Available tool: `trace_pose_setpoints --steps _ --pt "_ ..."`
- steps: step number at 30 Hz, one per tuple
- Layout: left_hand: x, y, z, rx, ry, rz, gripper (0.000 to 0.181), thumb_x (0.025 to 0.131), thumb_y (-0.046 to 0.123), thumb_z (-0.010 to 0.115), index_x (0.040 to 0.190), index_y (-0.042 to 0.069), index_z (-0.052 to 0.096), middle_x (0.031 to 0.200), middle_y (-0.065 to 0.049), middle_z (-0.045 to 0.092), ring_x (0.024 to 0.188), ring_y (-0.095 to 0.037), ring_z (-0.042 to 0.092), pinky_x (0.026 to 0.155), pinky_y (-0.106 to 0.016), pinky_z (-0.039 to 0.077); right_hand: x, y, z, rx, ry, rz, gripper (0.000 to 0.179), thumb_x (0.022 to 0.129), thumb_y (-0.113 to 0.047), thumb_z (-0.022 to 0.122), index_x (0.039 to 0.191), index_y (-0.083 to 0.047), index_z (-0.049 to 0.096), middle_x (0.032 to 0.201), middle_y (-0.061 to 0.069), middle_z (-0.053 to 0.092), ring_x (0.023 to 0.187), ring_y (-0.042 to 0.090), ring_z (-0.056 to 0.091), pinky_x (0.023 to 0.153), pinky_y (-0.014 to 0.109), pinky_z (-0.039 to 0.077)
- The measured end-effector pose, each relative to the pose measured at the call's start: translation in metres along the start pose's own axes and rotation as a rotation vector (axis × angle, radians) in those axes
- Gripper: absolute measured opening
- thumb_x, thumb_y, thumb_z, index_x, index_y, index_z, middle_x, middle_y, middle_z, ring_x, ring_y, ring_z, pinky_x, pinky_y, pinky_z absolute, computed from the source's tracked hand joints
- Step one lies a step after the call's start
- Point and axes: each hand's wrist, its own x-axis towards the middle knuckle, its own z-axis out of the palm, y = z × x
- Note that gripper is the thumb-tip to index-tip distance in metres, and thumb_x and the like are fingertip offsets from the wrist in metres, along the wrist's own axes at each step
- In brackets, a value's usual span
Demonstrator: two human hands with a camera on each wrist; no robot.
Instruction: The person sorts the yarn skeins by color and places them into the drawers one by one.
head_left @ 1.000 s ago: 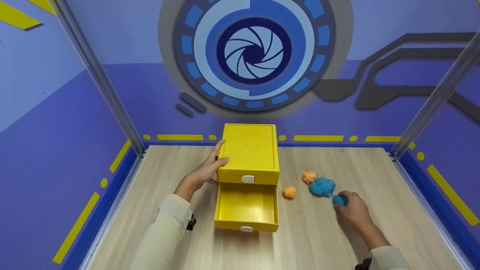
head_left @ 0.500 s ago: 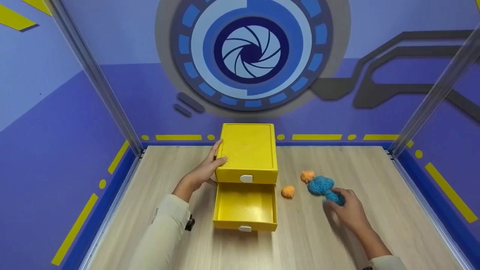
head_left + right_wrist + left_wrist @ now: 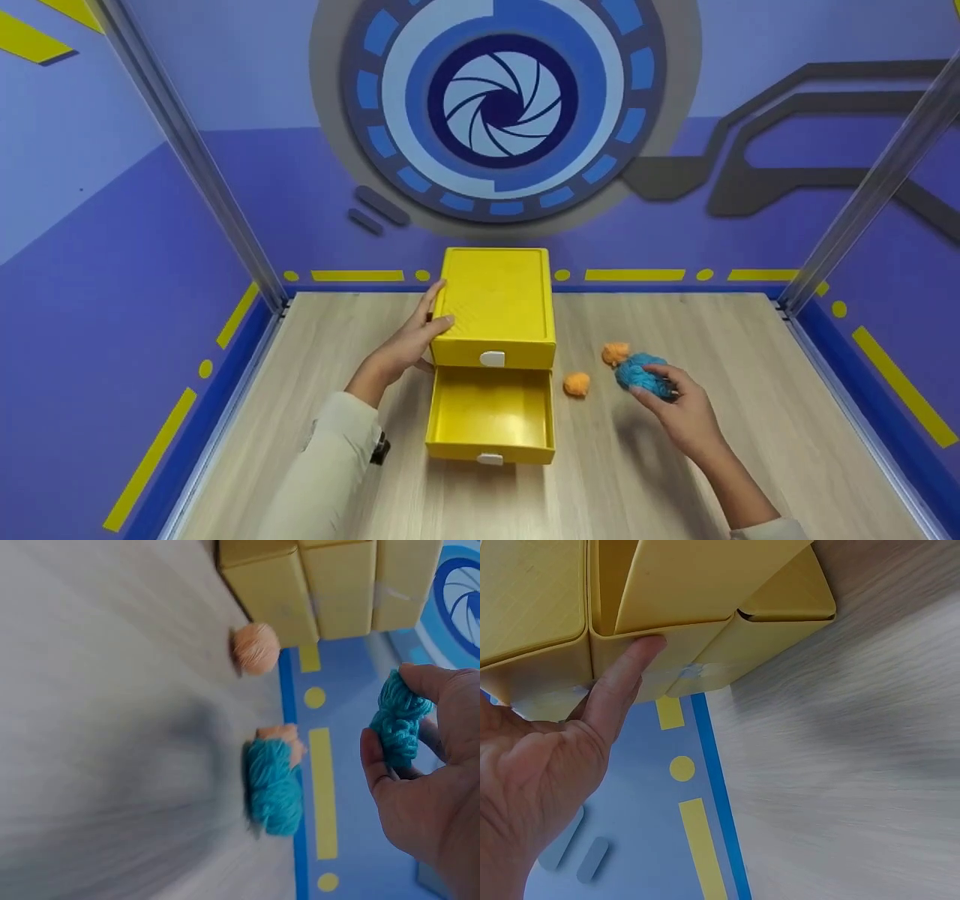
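Observation:
A yellow drawer cabinet [image 3: 496, 296] stands at mid-table with its lower drawer [image 3: 450, 451] pulled out; the drawer's visible floor is bare. Against the cabinet's left side rests my left hand [image 3: 405, 343], its thumb over the top edge and another finger straight along the side in the left wrist view. My right hand [image 3: 691, 420] pinches a small blue yarn ball [image 3: 401, 720] between thumb and fingers, raised above the table. In the head view it overlaps a larger blue yarn ball [image 3: 274, 791] lying on the table. One orange yarn ball [image 3: 615, 353] lies against that larger ball.
A second orange yarn ball [image 3: 576, 385] lies between the cabinet and the blue yarn. Blue patterned panels [image 3: 247, 225] with metal corner posts [image 3: 199, 154] bound the wooden table [image 3: 352, 487] at the back and sides.
My right hand has lifted the small blue yarn ball from beside the larger one and moved it left and up. The left hand and the cabinet have stayed in place.

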Motion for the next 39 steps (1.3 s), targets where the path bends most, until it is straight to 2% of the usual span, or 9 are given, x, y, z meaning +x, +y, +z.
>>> trace_pose_setpoints --steps 5,11,17,22,29,35,39 --pt "0.000 -0.001 0.000 -0.002 -0.002 0.008 0.070 0.096 0.059 0.053 0.147 0.067 0.005 0.168 0.009 -0.006 0.151 -0.039 0.025 0.080 -0.064 0.054 -0.003 -0.021 0.005 0.087 -0.028 0.003 0.055 0.090 -0.043 0.071 0.136 -0.016 0.058 0.141 0.010 0.054 0.121 0.026 0.054 0.085 0.013 0.048" --pt "-0.001 -0.001 0.000 0.002 -0.005 0.013 0.071 0.097 0.059 0.053 0.148 0.066 0.004 0.168 0.008 -0.005 0.150 -0.039 0.027 0.084 -0.067 0.053 -0.005 -0.038 0.011 0.113 -0.024 -0.041 0.050 0.088 -0.039 0.074 0.132 -0.021 0.061 0.135 0.005 0.056 0.113 0.020 0.057 0.084 0.017 0.051" --pt "-0.002 -0.001 0.000 0.006 0.003 0.003 0.072 0.096 0.059 0.053 0.148 0.065 0.004 0.168 0.008 -0.007 0.150 -0.040 0.025 0.079 -0.064 0.055 -0.009 -0.052 0.019 0.158 -0.057 -0.042 0.050 0.088 -0.037 0.075 0.133 -0.021 0.060 0.133 0.005 0.054 0.112 0.018 0.054 0.084 0.018 0.052" --pt "-0.002 0.000 0.000 -0.002 0.000 -0.001 0.072 0.096 0.058 0.054 0.147 0.067 0.004 0.168 0.009 -0.009 0.150 -0.040 0.025 0.075 -0.062 0.056 -0.012 -0.064 0.024 0.192 -0.071 -0.050 0.049 0.087 -0.035 0.077 0.132 -0.020 0.061 0.130 0.004 0.057 0.111 0.021 0.057 0.085 0.020 0.053" --pt "-0.001 0.000 0.001 0.004 0.006 0.003 0.071 0.096 0.059 0.054 0.146 0.068 0.005 0.168 0.009 -0.009 0.151 -0.041 0.023 0.077 -0.065 0.055 -0.014 -0.082 0.033 0.194 -0.098 -0.066 0.046 0.086 -0.040 0.077 0.128 -0.028 0.063 0.131 0.000 0.059 0.110 0.022 0.059 0.085 0.024 0.054" --pt "-0.002 -0.001 0.000 0.032 0.012 -0.010 0.071 0.095 0.063 0.053 0.146 0.069 0.004 0.168 0.010 -0.008 0.150 -0.040 0.026 0.077 -0.060 0.056 -0.014 -0.095 0.044 0.209 -0.107 -0.103 0.044 0.082 -0.043 0.079 0.123 -0.031 0.065 0.125 -0.004 0.062 0.104 0.021 0.061 0.085 0.029 0.055" --pt "-0.001 -0.001 0.000 0.030 0.010 -0.008 0.071 0.095 0.062 0.053 0.146 0.069 0.004 0.168 0.010 -0.008 0.150 -0.039 0.027 0.076 -0.059 0.057 -0.015 -0.104 0.051 0.213 -0.130 -0.128 0.040 0.085 -0.039 0.078 0.122 -0.032 0.066 0.126 -0.006 0.063 0.105 0.019 0.061 0.089 0.032 0.054"
